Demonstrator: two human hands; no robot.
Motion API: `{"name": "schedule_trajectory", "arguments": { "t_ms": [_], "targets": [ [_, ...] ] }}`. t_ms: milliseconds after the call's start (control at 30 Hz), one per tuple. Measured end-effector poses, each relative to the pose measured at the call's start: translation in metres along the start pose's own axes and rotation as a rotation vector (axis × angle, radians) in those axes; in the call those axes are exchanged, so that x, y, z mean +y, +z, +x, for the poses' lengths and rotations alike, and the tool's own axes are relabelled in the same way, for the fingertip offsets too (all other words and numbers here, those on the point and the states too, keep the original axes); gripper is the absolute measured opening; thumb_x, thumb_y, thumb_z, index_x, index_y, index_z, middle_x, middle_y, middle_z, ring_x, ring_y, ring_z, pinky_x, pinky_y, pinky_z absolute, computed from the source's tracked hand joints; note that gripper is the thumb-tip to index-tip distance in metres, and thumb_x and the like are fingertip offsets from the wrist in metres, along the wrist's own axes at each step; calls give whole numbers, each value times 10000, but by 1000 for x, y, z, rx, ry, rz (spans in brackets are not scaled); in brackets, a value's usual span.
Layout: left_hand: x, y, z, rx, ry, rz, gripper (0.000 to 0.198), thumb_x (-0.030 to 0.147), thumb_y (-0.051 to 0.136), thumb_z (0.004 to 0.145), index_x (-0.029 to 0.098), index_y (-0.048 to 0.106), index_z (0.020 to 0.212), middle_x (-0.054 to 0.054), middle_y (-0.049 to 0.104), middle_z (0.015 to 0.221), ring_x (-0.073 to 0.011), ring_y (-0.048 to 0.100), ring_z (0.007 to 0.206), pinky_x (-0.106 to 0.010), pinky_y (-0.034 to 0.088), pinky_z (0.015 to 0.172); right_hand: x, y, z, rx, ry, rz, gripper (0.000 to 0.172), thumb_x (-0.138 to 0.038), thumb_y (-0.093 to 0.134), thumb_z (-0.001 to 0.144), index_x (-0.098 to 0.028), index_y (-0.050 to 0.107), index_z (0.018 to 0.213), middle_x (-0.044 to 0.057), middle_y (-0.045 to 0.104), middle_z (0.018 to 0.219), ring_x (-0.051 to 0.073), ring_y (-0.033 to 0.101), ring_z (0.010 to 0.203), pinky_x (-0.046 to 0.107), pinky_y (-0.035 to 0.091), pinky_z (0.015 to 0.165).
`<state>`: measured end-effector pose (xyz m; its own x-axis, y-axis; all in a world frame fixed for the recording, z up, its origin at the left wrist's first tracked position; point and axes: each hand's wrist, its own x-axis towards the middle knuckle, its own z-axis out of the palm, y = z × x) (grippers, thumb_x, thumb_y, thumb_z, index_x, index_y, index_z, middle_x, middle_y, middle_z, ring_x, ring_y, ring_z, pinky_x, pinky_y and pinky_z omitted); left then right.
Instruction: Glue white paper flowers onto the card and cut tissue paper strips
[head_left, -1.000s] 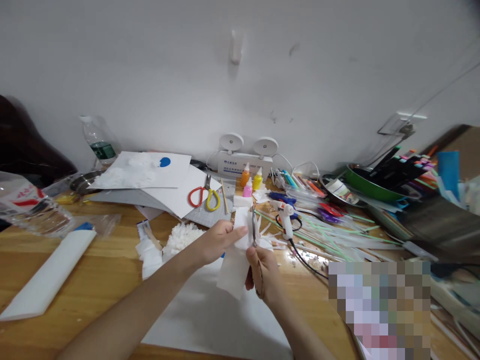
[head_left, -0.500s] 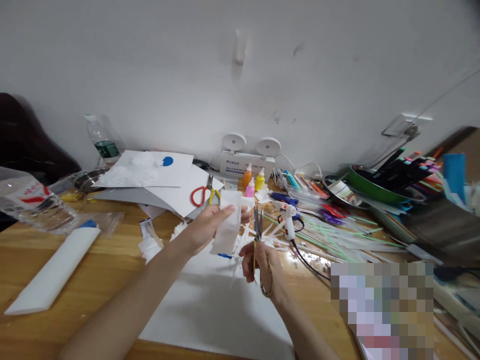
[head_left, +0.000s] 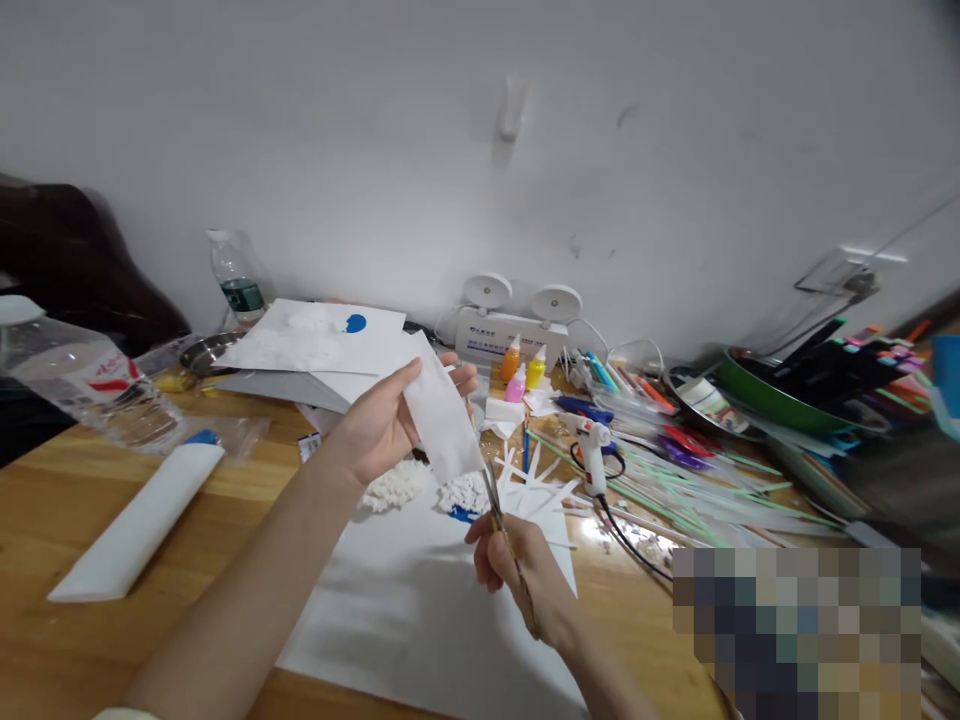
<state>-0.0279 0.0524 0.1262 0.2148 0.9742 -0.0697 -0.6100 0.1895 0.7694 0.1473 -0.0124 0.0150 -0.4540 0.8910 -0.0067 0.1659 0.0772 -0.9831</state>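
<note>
My left hand (head_left: 386, 420) grips a white paper strip (head_left: 442, 410), thumb on its near face and fingers behind it. My right hand (head_left: 517, 565) holds a pair of scissors (head_left: 493, 500), whose blades point up at the strip's lower right corner; whether they touch it I cannot tell. Below the hands lies a large white sheet (head_left: 420, 620). At its far edge sit crumbly white clumps (head_left: 394, 487), with a bit of blue beside them. Several narrow white paper strips (head_left: 544, 490) fan out to the right of the scissors.
A glue gun (head_left: 592, 450) with a black cable stands at the right, near scattered green and white sticks (head_left: 675, 490). Small paint bottles (head_left: 515, 385) stand by a white lamp box (head_left: 510, 335). On the left are a rolled white paper (head_left: 142, 525) and a large plastic bottle (head_left: 97, 385).
The paper strip has tilted, its lower end swinging right toward the scissors. The scissors have turned to lean left, and my right hand sits slightly lower. The view has shifted a little left.
</note>
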Motion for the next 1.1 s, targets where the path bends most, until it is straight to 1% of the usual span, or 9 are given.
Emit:
{"name": "schedule_trajectory", "arguments": {
  "t_ms": [233, 500, 600, 700, 767, 833, 967, 1033, 1100],
  "targets": [
    [-11, 2, 1, 1, -43, 4, 310, 229, 398, 835, 103, 521, 1090, -140, 637, 1009, -230, 557, 1005, -390, 424, 883, 4, 1, 1, 3, 37, -45, 481, -556, 301, 825, -138, 469, 655, -8, 448, 523, 86, 403, 469, 212, 320, 456],
    [-17, 4, 2, 3, -73, 3, 295, 226, 425, 820, 104, 536, 1064, -142, 637, 1013, -232, 563, 996, -387, 409, 899, 4, 2, 1, 42, 43, -66, 507, -563, 315, 818, -122, 517, 671, 2, 474, 519, 87, 425, 464, 207, 329, 449],
    [-16, 4, 3, 27, -37, 24, 292, 218, 423, 817, 96, 541, 1055, -148, 636, 1011, -232, 559, 1001, -387, 410, 903, 3, 1, 0, 47, 39, -72, 495, -557, 340, 812, -116, 546, 720, 10, 502, 537, 94, 447, 476, 210, 341, 459],
    [-11, 3, 4, 69, 51, 24, 282, 210, 415, 817, 87, 548, 1034, -147, 630, 1021, -224, 552, 1013, -380, 415, 905, 3, -4, 1, 3, 56, -74, 473, -543, 379, 804, -109, 567, 804, 9, 527, 542, 94, 457, 471, 205, 343, 457],
    [-6, 1, 5, 104, 114, 18, 268, 202, 418, 812, 85, 554, 1011, -144, 628, 1023, -219, 556, 1007, -378, 418, 905, 3, -8, 4, -34, 86, -49, 478, -553, 409, 783, -104, 573, 809, 5, 532, 522, 87, 443, 434, 198, 328, 433],
    [1, 0, 5, 135, 154, 13, 251, 198, 424, 807, 91, 557, 992, -134, 628, 1020, -217, 560, 1001, -386, 419, 904, 0, -12, 7, -86, 119, 75, 533, -605, 389, 759, -104, 571, 768, 8, 538, 508, 82, 431, 393, 196, 307, 404],
    [13, 0, 3, 181, 183, 13, 234, 194, 388, 824, 104, 568, 944, -109, 644, 980, -203, 576, 972, -381, 431, 891, -19, -18, 8, -289, 224, 646, 816, -773, 68, 666, -118, 553, 710, 23, 519, 466, 107, 427, 354, 231, 309, 393],
    [16, 2, 1, 173, 192, 16, 241, 193, 368, 835, 111, 573, 930, -101, 647, 973, -199, 581, 962, -385, 427, 896, -29, -20, 4, -298, 260, 862, 884, -798, -14, 613, -125, 551, 715, -5, 464, 424, 100, 381, 334, 240, 303, 398],
    [17, 4, -1, 163, 183, 4, 243, 186, 357, 839, 118, 575, 920, -94, 651, 967, -199, 581, 959, -388, 419, 904, -37, -21, -3, -238, 256, 955, 909, -803, -30, 595, -124, 559, 730, -37, 397, 393, 85, 317, 320, 234, 274, 389]
  ]
}}
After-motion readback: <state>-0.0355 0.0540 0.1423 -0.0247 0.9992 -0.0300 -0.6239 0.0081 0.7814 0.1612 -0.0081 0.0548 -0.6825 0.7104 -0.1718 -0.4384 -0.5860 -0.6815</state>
